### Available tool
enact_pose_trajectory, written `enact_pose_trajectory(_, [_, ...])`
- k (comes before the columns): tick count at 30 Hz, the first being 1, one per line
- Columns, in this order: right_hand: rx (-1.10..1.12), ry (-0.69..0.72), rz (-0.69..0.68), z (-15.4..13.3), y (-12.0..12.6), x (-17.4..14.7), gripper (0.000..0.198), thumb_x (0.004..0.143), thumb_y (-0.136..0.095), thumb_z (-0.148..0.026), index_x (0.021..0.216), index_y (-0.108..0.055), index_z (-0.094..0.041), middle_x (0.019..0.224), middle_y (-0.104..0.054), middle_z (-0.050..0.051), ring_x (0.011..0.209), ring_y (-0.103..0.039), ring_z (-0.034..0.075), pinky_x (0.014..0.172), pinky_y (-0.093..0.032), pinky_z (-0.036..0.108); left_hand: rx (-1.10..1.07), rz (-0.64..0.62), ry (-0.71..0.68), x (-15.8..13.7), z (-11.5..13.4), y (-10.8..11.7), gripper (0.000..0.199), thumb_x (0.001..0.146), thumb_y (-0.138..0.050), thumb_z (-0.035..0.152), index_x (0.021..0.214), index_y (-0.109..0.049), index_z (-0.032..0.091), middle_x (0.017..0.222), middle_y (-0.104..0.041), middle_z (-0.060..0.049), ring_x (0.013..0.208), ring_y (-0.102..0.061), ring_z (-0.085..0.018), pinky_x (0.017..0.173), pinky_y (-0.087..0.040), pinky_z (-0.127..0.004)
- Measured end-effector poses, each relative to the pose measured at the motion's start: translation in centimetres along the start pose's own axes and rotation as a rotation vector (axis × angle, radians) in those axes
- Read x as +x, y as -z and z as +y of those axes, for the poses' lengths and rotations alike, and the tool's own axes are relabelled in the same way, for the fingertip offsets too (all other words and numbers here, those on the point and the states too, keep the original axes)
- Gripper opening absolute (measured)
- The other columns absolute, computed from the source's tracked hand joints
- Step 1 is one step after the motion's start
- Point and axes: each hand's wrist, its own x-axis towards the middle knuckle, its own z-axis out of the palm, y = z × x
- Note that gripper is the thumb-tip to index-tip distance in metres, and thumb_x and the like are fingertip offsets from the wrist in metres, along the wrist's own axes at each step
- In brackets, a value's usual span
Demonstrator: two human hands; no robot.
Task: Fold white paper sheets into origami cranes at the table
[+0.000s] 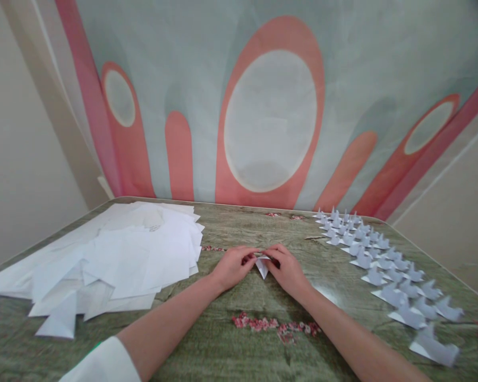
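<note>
Between both hands, at the middle of the table, is a small folded white paper (262, 267) with a pointed end toward me. My left hand (236, 265) pinches its left side, fingers curled and thumb on the near face. From the right, my right hand (286, 269) grips the other side in the same way. The fingertips of the two hands nearly meet along the far edge of the paper and hide part of it.
A spread pile of white paper sheets (143, 254) covers the table's left side. Rows of folded paper birds (408, 313) stand along the right side. The wood-patterned tabletop (239, 355) has printed pink flowers (276, 324). A patterned backdrop (271, 122) rises behind the far edge.
</note>
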Motion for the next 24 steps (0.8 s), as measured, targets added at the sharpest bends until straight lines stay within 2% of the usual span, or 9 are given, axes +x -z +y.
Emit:
enact_pose_trajectory(10, [0.053, -0.075, -0.047, 0.37, -0.35, 0.67, 0.019, 0.076, -0.055, -0.015, 0.088, -0.069, -0.022, 0.084, -0.06, 0.003, 0.075, -0.055, 0.016, 0.069, -0.042, 0.028, 0.02, -0.029, -0.021, 0.08, 0.25, 0.19, 0.027, 0.084, -0.049, 0.022, 0.108, -0.062, 0.02, 0.088, -0.065, -0.004, 0.077, -0.059, -0.014, 0.071, -0.047, -0.024])
enact_pose_trajectory(24, [0.052, -0.115, -0.032, 0.29, -0.56, 0.77, 0.016, 0.076, -0.056, -0.019, 0.085, -0.069, -0.021, 0.082, -0.061, 0.003, 0.069, -0.055, 0.015, 0.064, -0.041, 0.027, -0.028, -0.073, -0.033, 0.14, 0.68, 0.33, 0.028, 0.078, -0.055, 0.018, 0.105, -0.062, 0.02, 0.083, -0.063, -0.002, 0.072, -0.058, -0.012, 0.069, -0.046, -0.021])
